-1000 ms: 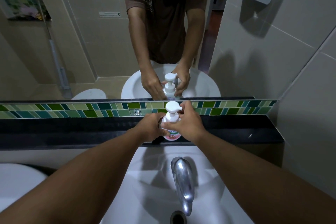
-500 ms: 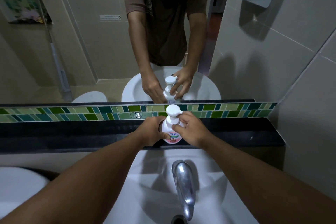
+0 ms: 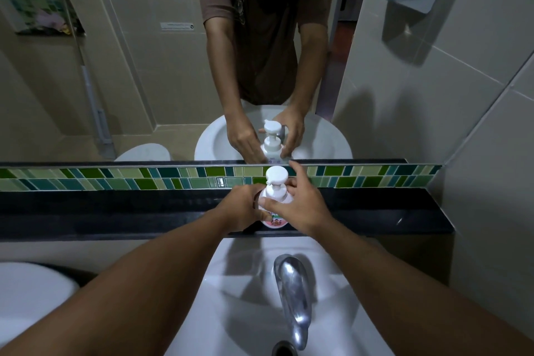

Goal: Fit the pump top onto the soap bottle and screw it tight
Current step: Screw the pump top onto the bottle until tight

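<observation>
1. Left hand (image 3: 241,205): grip wrapped round the left side of the soap bottle (image 3: 273,218), fingers closed on it.
2. Right hand (image 3: 300,205): grip spread loosely, thumb touching the bottle front, index finger extended beside the pump top (image 3: 276,178); not clamped.
3. Soap bottle: upright on the black ledge (image 3: 115,211) behind the basin (image 3: 248,283), long axis vertical; pink label, print too small to read.
4. Pump top: white, seated on the bottle neck, nozzle pointing left.
</observation>
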Tool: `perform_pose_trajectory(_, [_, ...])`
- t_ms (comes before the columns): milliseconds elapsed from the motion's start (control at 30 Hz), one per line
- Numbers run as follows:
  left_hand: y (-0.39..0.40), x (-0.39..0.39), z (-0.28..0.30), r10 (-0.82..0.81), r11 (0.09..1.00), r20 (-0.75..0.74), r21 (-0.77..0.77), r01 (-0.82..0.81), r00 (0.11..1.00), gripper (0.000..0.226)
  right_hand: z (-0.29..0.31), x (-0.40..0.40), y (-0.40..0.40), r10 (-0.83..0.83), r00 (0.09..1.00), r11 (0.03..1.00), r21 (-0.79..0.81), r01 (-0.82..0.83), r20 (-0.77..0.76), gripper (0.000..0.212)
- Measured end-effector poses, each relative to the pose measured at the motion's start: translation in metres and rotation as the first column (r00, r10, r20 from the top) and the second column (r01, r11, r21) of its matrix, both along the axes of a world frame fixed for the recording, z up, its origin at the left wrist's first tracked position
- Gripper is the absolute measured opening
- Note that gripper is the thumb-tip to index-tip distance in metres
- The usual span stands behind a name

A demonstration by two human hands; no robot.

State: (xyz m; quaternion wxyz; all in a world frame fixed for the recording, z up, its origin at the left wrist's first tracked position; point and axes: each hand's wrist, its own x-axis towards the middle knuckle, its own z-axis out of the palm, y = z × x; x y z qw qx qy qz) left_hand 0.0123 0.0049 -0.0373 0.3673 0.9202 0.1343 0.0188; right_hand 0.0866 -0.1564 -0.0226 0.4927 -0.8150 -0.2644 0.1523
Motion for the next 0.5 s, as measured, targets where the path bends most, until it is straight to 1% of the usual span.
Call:
perform_pose_trajectory(67, [0.0, 0.0, -0.001, 0.012, 1.0, -0.009, -0.022, -0.012, 1.0, 0.056, 0.0, 0.002, -0.006, 0.085, 0.996, 0.996, -0.013, -0.085, 0.019, 0.068])
perform_pose_trajectory(100, [0.0, 0.0, -0.002, 0.017, 0.999, -0.01, -0.029, -0.017, 1.0, 0.058, -0.001, 0.003, -0.007, 0.105, 0.993, 0.993, -0.052, -0.102, 0.048, 0.056])
perform_pose_trajectory(133, [0.0, 0.0, -0.003, 0.019, 0.999, -0.01, -0.033, -0.019, 1.0, 0.058, -0.001, 0.003, -0.008, 0.119, 0.99, 0.989, -0.091, -0.113, 0.073, 0.05])
perform_pose_trajectory(200, [0.0, -0.001, -0.004, 0.016, 0.999, -0.006, -0.036, -0.016, 1.0, 0.058, -0.004, 0.002, -0.006, 0.118, 0.987, 0.988, -0.112, -0.105, 0.113, 0.045])
perform_pose_trajectory(267, [0.001, -0.001, -0.005, 0.008, 1.0, 0.006, -0.025, -0.008, 1.0, 0.057, -0.004, -0.001, 0.001, 0.054, 0.986, 0.992, -0.12, -0.035, 0.156, 0.043])
perform_pose_trajectory(300, [0.001, -0.001, -0.005, 0.006, 1.0, 0.011, -0.02, -0.006, 1.0, 0.056, -0.003, -0.002, 0.004, -0.001, 0.986, 0.991, -0.131, 0.023, 0.169, 0.049])
perform_pose_trajectory(367, [0.002, -0.001, -0.006, 0.003, 1.0, 0.02, -0.008, -0.003, 1.0, 0.051, 0.0, -0.004, 0.008, -0.082, 0.985, 0.985, -0.137, 0.104, 0.153, 0.069])
perform_pose_trajectory(400, [0.003, 0.0, -0.007, 0.0, 1.0, 0.023, -0.002, 0.0, 1.0, 0.051, 0.001, -0.004, 0.007, -0.089, 0.988, 0.988, -0.117, 0.104, 0.13, 0.08])
perform_pose_trajectory(467, [0.003, 0.0, -0.008, -0.003, 1.0, 0.019, -0.01, 0.003, 1.0, 0.055, -0.001, 0.0, 0.001, -0.041, 0.998, 0.998, -0.046, 0.043, 0.05, 0.101])
perform_pose_trajectory(500, [0.004, 0.001, -0.01, 0.002, 1.0, 0.009, -0.018, -0.002, 1.0, 0.057, -0.002, 0.002, -0.003, -0.003, 1.0, 1.0, -0.009, 0.003, 0.016, 0.102])
